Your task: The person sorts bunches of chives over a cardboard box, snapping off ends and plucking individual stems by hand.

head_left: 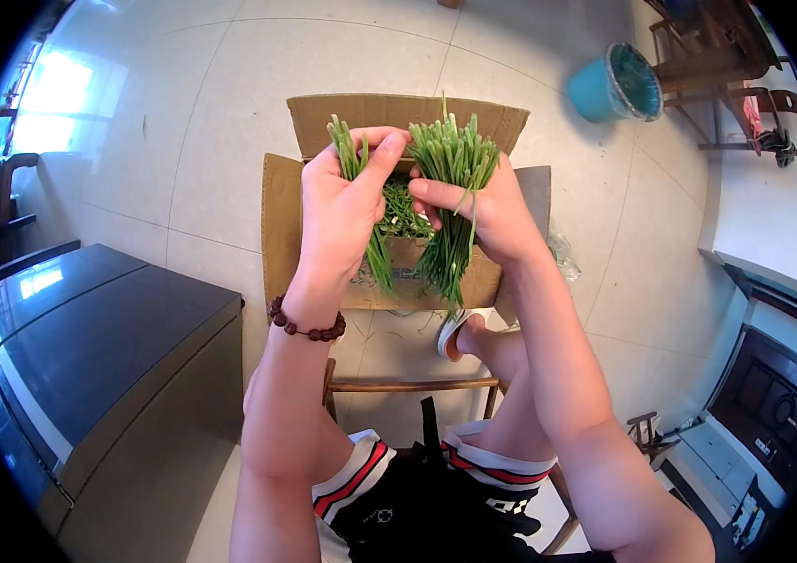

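My left hand (pixel 337 211) is closed round a small bunch of green chives (pixel 379 261), its fingers and thumb pinched near the cut ends. In my right hand (pixel 503 214) is a thicker bunch of chives (pixel 455 155), cut ends up and leaves hanging down. A thin strand lies across this bunch by my thumb. Both hands are side by side above an open cardboard box (pixel 398 114). Inside the box, more loose chives (pixel 403 211) show between my hands; the rest of its inside is hidden.
A dark-topped cabinet (pixel 117 328) stands close on my left. On the tiled floor at the upper right is a turquoise bucket (pixel 595 89), beside wooden furniture (pixel 713 70). A wooden bar (pixel 412 385) crosses in front of my lap. Clear plastic (pixel 562 255) lies right of the box.
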Available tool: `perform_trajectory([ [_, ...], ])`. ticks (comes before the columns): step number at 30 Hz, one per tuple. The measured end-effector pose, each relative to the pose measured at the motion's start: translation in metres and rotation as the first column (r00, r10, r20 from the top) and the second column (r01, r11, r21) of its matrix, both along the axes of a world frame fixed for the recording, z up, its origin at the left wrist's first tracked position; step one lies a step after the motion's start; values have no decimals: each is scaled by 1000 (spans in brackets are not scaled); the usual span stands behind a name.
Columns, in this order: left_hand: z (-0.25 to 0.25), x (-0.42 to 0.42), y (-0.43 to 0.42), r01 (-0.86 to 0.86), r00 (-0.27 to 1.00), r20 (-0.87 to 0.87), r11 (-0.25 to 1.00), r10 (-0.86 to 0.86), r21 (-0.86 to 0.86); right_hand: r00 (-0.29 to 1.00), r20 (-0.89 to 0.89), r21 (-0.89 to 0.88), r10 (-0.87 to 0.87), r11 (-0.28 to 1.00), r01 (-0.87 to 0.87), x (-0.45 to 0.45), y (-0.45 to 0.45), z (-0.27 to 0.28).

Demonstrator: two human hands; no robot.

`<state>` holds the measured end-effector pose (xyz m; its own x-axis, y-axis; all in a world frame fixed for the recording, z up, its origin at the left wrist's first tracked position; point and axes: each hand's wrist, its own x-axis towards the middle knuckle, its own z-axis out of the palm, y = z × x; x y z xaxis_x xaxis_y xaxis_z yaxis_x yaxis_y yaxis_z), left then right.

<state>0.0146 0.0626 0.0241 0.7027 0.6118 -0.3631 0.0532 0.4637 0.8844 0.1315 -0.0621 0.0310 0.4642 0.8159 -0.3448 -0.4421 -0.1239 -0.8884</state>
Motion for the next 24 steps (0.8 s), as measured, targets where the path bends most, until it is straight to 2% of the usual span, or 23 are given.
perform_trajectory([
  [5,-1,3,0,-58,998,27,998,58,8,1000,-21,24,-12,1000,12,2,0,-2],
  [8,0,2,6,-80,991,106,995,86,-60,1000,-14,30,-16,999,17,2,0,0],
  [10,6,2,10,-207,952,197,966,236,-156,1000,5,21,-3,1000,3,4,-2,-2],
  [11,5,0,14,-208,952,196,966,237,-155,1000,4,22,-2,1000,2,5,-3,-2],
  [14,-10,-13,37,-348,887,266,925,378,-154,998,67,-55,-2,998,5,13,-10,-3],
  [15,-9,-18,43,-350,887,265,924,379,-153,998,66,-54,0,999,3,16,-12,-4],
  [17,-3,-23,52,-375,885,241,916,399,-140,976,206,-136,-66,986,96,26,-19,-8],
  [19,0,-23,52,-382,882,247,916,401,-123,956,257,-150,-141,972,183,43,-29,-16],
  [22,7,-21,44,-331,917,215,942,335,-56,924,272,-118,-268,944,308,57,-35,-18],
  [24,8,-20,37,-172,976,134,985,173,-16,934,230,-88,-274,950,301,52,-31,-17],
])
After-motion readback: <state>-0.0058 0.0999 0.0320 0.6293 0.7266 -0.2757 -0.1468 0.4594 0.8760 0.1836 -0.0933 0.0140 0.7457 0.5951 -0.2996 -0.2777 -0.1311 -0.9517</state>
